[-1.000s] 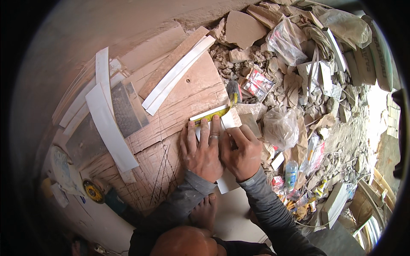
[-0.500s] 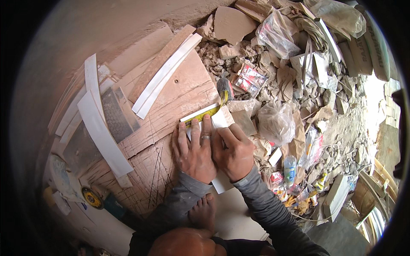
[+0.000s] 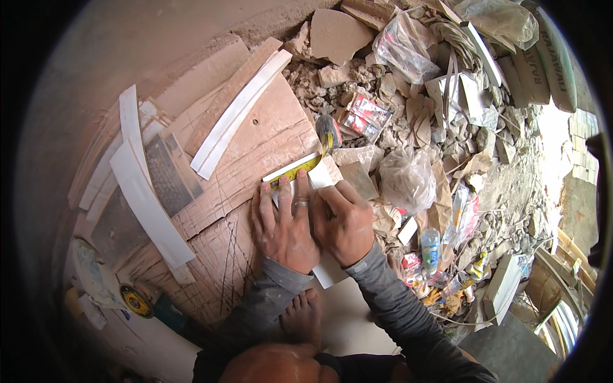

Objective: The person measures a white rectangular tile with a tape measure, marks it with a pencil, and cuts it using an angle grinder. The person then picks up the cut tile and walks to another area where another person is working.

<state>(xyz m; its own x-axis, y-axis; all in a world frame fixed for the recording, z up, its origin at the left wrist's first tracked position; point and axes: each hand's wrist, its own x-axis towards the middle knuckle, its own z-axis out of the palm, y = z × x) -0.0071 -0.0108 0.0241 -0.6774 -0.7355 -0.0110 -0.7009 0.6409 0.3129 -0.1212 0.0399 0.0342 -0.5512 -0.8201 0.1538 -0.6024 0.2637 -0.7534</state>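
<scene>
Fingers stretched out flat, my left hand [image 3: 285,233] presses the yellow blade of a tape measure [image 3: 295,172] against a white strip. The tape's dark case [image 3: 328,133] lies beyond it, at the edge of the scored board [image 3: 220,223]. Close beside it, my right hand [image 3: 345,226] is closed over a white piece [image 3: 329,273] that runs beneath both hands. Its fingertips point down and are hidden, so what they hold, if anything, does not show.
White strips [image 3: 242,115] lie on the board, with more strips [image 3: 143,191] at the left. An angle grinder [image 3: 143,300] rests at the lower left. Rubble, a clear plastic bag [image 3: 408,182] and a plastic bottle [image 3: 430,250] cover the right side. A bare foot [image 3: 302,319] is below my hands.
The whole view has shifted slightly, so everything sits a little farther left. Both hands, the tape and the white pieces keep the same places relative to one another.
</scene>
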